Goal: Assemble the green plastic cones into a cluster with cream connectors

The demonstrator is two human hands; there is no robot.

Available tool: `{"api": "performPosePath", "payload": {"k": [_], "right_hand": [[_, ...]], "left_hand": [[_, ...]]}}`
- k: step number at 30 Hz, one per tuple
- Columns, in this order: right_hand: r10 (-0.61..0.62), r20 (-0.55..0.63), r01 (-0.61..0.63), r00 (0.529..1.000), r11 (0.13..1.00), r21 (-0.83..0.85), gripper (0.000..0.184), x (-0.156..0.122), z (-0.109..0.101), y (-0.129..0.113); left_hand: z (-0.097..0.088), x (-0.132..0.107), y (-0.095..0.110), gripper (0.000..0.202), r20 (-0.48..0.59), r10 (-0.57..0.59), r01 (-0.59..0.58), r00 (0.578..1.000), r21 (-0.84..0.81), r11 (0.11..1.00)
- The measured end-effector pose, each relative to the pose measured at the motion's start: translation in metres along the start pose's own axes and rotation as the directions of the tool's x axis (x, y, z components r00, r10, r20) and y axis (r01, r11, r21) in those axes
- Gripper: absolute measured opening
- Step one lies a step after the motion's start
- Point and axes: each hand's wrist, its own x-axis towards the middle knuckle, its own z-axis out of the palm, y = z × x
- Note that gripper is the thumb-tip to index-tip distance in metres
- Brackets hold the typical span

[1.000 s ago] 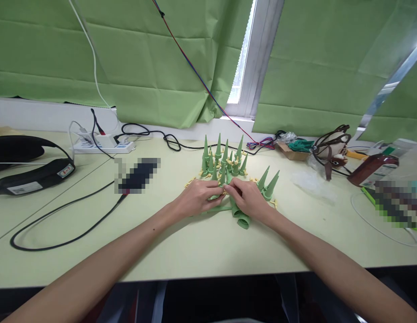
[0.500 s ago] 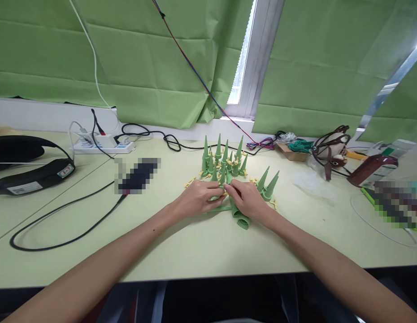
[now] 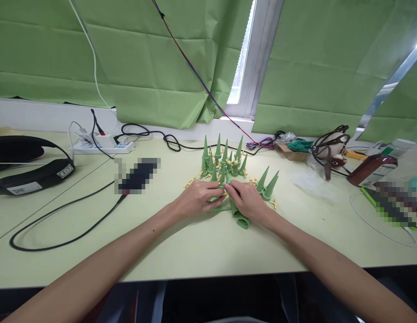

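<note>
My left hand (image 3: 201,197) is closed around a green plastic watering spike (image 3: 222,177), its pointed end upward. Close against it, my right hand (image 3: 244,196) pinches at the same spike; a bit of yellow shows between the hands, but the fingers hide the exact contact. Behind them stands a cluster of several green watering spikes (image 3: 219,148) with small yellow valves. More upright spikes (image 3: 269,186) stand to the right, near a loose yellow valve (image 3: 274,204). Below my right hand, open-ended green spikes (image 3: 242,223) lie on their sides.
On the table (image 3: 195,255), a cabled dark device (image 3: 137,176) lies left, with a black headset (image 3: 36,175) and a power strip (image 3: 104,146) beyond. To the right are a cardboard box (image 3: 292,152), clear plastic (image 3: 311,185), a brown bottle (image 3: 373,170) and a phone-like object (image 3: 390,208).
</note>
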Motion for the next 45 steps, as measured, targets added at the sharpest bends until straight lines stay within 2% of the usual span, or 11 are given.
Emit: {"api": "performPosePath", "payload": {"k": [12, 27, 45], "right_hand": [[0.015, -0.004, -0.015, 1.000, 1.000, -0.006, 0.042, 0.0004, -0.0002, -0.0026], [-0.002, -0.015, 0.003, 1.000, 0.999, 0.043, 0.041, 0.0002, 0.0018, -0.0017], [0.009, 0.007, -0.010, 1.000, 0.999, 0.038, 0.042, 0.0002, 0.0033, 0.0001]], "left_hand": [[-0.0023, 0.0008, 0.0009, 0.020, 0.012, 0.005, -0.005, 1.000, 0.006, 1.000], [-0.0048, 0.0018, 0.0012, 0.025, 0.125, -0.067, 0.082, 0.990, -0.118, 0.990], [-0.0032, 0.0019, 0.0015, 0.028, 0.125, -0.082, 0.098, 0.989, -0.125, 0.987]]}}
